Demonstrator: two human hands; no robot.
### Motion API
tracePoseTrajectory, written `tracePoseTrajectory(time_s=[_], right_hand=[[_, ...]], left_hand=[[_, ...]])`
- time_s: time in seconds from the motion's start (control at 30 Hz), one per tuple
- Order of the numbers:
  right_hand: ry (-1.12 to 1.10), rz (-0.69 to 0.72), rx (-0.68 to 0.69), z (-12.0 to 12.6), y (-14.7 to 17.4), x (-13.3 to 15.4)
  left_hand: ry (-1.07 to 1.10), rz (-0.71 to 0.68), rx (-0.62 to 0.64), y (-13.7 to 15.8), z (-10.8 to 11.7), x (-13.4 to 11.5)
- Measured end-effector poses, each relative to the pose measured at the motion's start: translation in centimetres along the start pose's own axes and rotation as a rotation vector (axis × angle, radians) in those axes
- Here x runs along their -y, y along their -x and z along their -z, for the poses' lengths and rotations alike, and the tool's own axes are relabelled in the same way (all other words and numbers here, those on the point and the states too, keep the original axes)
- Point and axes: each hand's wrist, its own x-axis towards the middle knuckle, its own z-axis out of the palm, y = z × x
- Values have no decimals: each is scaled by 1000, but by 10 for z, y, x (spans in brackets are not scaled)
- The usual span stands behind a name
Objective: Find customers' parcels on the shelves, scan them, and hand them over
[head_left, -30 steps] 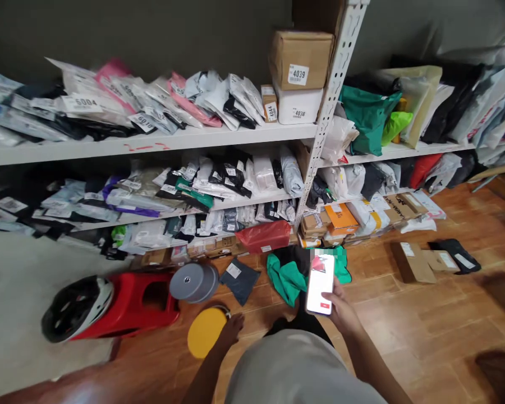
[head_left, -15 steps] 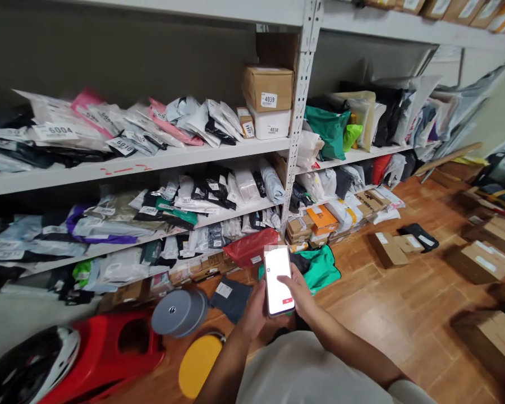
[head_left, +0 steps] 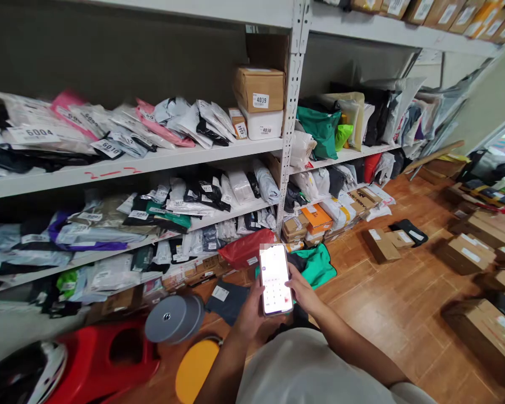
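A smartphone [head_left: 275, 283] with a bright white screen is held upright in front of my body, a number keypad showing on its lower half. My left hand [head_left: 252, 303] wraps its left side, the thumb at the edge of the screen. On the other side my right hand [head_left: 302, 290] grips the phone, with its thumb over the right edge of the screen. The fingers behind the phone are hidden. Beyond it lie a red parcel bag [head_left: 246, 249] and a green bag [head_left: 320, 266] by the foot of the rack.
White metal shelves [head_left: 219, 151] carry many labelled bags and a box marked 4039 [head_left: 258, 90]. At lower left are a red plastic stool [head_left: 96, 359], a helmet [head_left: 29, 370], a grey round lidded bin [head_left: 172, 320] and a yellow round top [head_left: 197, 367]. Cardboard boxes [head_left: 467, 252] sit on the floor at right.
The phone screen has changed from a mostly blank page to one with a keypad. My right thumb has drawn back from mid-screen to the edge. The view has shifted slightly right.
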Motion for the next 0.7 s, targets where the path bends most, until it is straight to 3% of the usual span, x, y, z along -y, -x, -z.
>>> tracePoseTrajectory(time_s=[0.3, 0.5, 0.6, 0.7], right_hand=[[-15, 1, 115, -1, 3, 7], [-61, -62, 83, 8, 4, 7], [-77, -88, 44, 14, 2, 6], [-78, -102, 18, 20, -3, 9]], left_hand=[[-211, -69, -118, 5, -17, -2], [-93, 45, 35, 9, -19, -7], [-100, 29, 102, 7, -19, -3], [-165, 12, 37, -1, -18, 5]])
